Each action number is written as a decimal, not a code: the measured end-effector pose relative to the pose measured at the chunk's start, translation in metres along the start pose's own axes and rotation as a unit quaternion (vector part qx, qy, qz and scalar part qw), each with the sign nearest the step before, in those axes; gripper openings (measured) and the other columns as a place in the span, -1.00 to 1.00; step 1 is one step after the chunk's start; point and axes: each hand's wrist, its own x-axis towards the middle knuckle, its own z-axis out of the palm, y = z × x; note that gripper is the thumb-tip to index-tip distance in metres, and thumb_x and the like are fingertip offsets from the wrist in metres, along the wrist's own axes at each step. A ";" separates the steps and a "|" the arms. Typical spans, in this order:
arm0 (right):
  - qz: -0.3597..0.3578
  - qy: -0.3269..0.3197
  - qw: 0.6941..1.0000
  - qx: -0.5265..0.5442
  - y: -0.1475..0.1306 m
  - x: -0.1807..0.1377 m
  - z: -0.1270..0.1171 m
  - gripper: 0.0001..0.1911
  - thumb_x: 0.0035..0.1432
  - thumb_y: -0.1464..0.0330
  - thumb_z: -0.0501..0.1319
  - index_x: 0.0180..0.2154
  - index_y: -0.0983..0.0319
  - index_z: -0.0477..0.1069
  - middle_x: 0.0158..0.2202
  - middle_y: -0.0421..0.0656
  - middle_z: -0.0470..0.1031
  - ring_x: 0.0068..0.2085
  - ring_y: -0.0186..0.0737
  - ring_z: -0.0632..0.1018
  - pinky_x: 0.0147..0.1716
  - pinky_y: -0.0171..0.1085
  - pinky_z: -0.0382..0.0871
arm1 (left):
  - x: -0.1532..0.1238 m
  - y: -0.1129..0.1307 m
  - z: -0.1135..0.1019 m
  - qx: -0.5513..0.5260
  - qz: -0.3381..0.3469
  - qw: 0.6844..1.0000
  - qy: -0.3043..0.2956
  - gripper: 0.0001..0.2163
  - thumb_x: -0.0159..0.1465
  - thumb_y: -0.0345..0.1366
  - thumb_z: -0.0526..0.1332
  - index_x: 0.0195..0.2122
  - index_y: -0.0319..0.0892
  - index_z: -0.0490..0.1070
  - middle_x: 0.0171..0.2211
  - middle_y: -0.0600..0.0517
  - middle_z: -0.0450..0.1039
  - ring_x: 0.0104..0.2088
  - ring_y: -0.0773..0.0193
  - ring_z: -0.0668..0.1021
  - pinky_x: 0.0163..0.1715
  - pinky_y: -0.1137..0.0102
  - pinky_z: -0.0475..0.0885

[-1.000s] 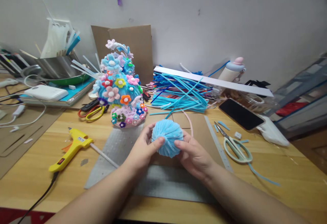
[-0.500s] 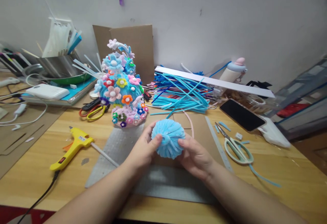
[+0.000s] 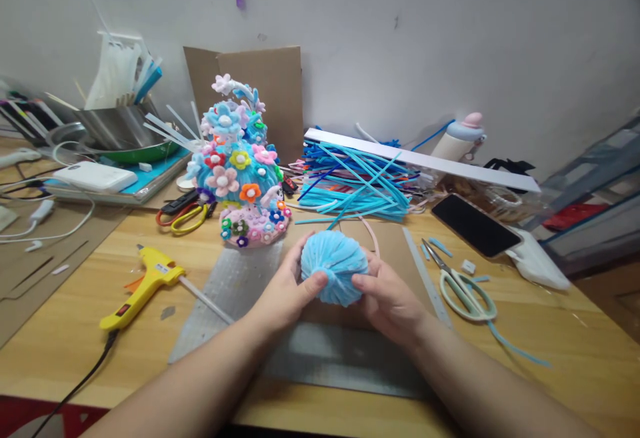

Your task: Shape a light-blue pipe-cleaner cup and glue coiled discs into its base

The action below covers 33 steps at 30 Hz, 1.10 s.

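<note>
Between my two hands is a fluzzy light-blue ball [image 3: 336, 263], apparently made of pipe cleaners running in curved ridges to one centre point. My left hand [image 3: 295, 279] grips its left side, with the thumb pressed near that centre. On the other side my right hand [image 3: 387, 295] holds it with thumb and fingers; the fingertips behind the ball are hidden. The ball is held above a sheet of brown cardboard [image 3: 400, 258] lying on a grey cutting mat [image 3: 225, 291]. Beyond my left hand stands a blue ornament covered in pipe-cleaner flowers [image 3: 240, 165].
A yellow glue gun [image 3: 145, 285] lies at left, its cord running off the front edge. Scissors [image 3: 467, 295] and a phone [image 3: 475, 225] are at right. Behind lie many pipe cleaners [image 3: 355, 185]. Red-and-yellow-handled pliers [image 3: 187, 218] rest by the ornament.
The ball has turned in my hands, its centre point now sitting lower and partly under my left thumb. Both hands have shifted slightly to the right with it.
</note>
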 end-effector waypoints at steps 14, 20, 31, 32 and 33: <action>-0.156 -0.177 0.646 -0.726 -0.006 0.000 -0.010 -0.64 0.11 0.34 0.24 -0.03 0.26 0.36 -0.01 -0.02 0.47 0.06 -0.09 0.41 0.19 -0.03 0.09 | 0.000 -0.003 -0.007 0.344 0.005 0.937 0.063 -0.69 0.15 -0.34 0.20 -0.06 -0.20 0.34 -0.05 -0.10 0.41 -0.04 0.12 0.45 0.01 0.20 0.31; -0.173 -0.158 0.652 -0.721 -0.024 -0.006 -0.011 -0.77 0.22 0.36 0.10 -0.10 0.23 0.38 -0.09 -0.08 0.50 0.02 -0.15 0.43 0.20 -0.03 0.02 | -0.005 -0.002 -0.008 0.468 0.091 0.879 -0.007 -0.58 0.19 -0.37 0.14 0.11 -0.16 0.26 0.15 -0.11 0.28 0.15 0.10 0.32 0.17 0.14 0.18; -0.138 -0.154 0.677 -0.706 -0.022 -0.006 -0.005 -0.76 0.14 0.51 0.00 -0.17 0.23 0.34 -0.21 -0.08 0.50 -0.13 -0.15 0.47 0.16 0.07 -0.02 | -0.009 0.003 -0.005 0.575 0.077 0.814 -0.027 -0.42 0.15 -0.21 0.22 0.19 -0.23 0.17 0.19 -0.16 0.22 0.18 0.03 0.28 0.18 0.09 0.17; -0.131 -0.149 0.676 -0.710 -0.022 -0.007 -0.004 -0.79 0.15 0.50 0.00 -0.20 0.23 0.34 -0.24 -0.09 0.50 -0.15 -0.15 0.47 0.16 0.07 -0.03 | -0.009 0.003 -0.004 0.582 0.078 0.808 -0.032 -0.37 0.11 -0.19 0.26 0.20 -0.23 0.15 0.20 -0.16 0.21 0.18 0.01 0.27 0.18 0.09 0.17; -0.125 -0.144 0.674 -0.714 -0.022 -0.007 -0.003 -0.82 0.16 0.49 0.00 -0.23 0.23 0.33 -0.26 -0.10 0.49 -0.17 -0.16 0.47 0.16 0.07 -0.04 | -0.009 0.002 -0.004 0.588 0.080 0.804 -0.037 -0.32 0.08 -0.17 0.29 0.21 -0.22 0.13 0.21 -0.16 0.20 0.19 0.00 0.26 0.18 0.08 0.16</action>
